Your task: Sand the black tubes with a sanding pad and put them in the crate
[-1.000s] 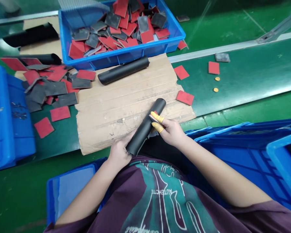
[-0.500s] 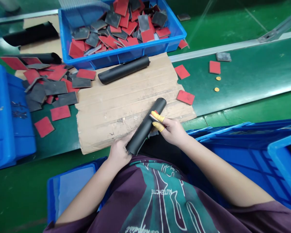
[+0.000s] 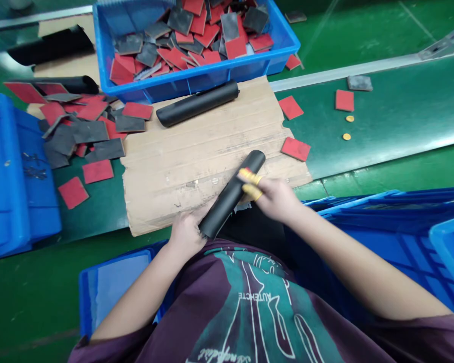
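A black tube (image 3: 232, 194) lies slanted across the near edge of a cardboard sheet (image 3: 196, 151). My left hand (image 3: 185, 234) is closed round its near end. My right hand (image 3: 274, 196), with yellow finger cots on two fingers, pinches a small red pad against the tube's side near the middle. A second black tube (image 3: 197, 102) lies at the far edge of the cardboard. Beyond it stands a blue bin (image 3: 196, 80) full of red and grey square pads.
Several loose red and grey pads (image 3: 83, 133) are heaped left of the cardboard; others (image 3: 295, 148) lie on the green belt at right with two small gold discs (image 3: 347, 136). Blue crates stand at left (image 3: 11, 176), right (image 3: 401, 222) and by my lap (image 3: 113, 282).
The view has shifted slightly; my right hand has slid a little along the tube, now blurred. My left hand keeps its grip on the tube's near end.
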The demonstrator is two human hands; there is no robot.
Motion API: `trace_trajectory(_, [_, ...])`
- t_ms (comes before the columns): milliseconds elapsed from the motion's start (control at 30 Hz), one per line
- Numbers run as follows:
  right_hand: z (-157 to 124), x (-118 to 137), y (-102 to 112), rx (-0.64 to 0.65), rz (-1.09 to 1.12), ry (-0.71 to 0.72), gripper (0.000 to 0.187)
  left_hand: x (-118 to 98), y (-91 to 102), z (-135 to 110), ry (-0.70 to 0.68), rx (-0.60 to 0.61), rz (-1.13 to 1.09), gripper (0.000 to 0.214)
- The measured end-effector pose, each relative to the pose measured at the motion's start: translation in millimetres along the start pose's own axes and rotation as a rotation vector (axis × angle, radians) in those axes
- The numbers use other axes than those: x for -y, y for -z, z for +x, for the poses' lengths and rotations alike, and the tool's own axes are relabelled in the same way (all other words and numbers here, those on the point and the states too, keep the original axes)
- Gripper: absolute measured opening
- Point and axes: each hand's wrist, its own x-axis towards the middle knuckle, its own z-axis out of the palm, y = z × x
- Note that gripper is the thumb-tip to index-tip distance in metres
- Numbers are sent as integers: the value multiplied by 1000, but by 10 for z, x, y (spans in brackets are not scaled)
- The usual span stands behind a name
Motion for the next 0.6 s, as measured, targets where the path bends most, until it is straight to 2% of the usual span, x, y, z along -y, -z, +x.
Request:
trace_trajectory(67, [31, -35, 3, -84, 34, -66, 38, -12, 4, 14, -10, -1, -3, 64])
trace_trajectory(100, [3, 13, -23, -78, 44, -41, 38, -18, 5, 23, -14, -3, 0, 63])
trace_trajectory(233, [-183, 270, -134, 131, 18, 211, 39, -16, 6, 39, -32, 1, 43, 58])
trace_trajectory(300, [-158, 201, -100, 145, -21, 200, 38, -2, 6, 28, -59, -4, 68, 57])
trace_trajectory(400, [-11, -42, -1, -46, 5, -15, 34, 10, 9, 14, -75, 1, 79, 59])
trace_trajectory(467, [12, -61, 1, -148, 77, -70, 35, 6, 14, 18, -67, 13, 87, 59])
trace_trajectory(533, [-64, 76, -56, -80, 132, 53, 37, 0, 21, 29, -68, 21, 108, 58])
trace_trajectory(600, [-156, 226, -110, 97, 118, 227, 37, -2, 28, 37, -66, 24, 144, 54])
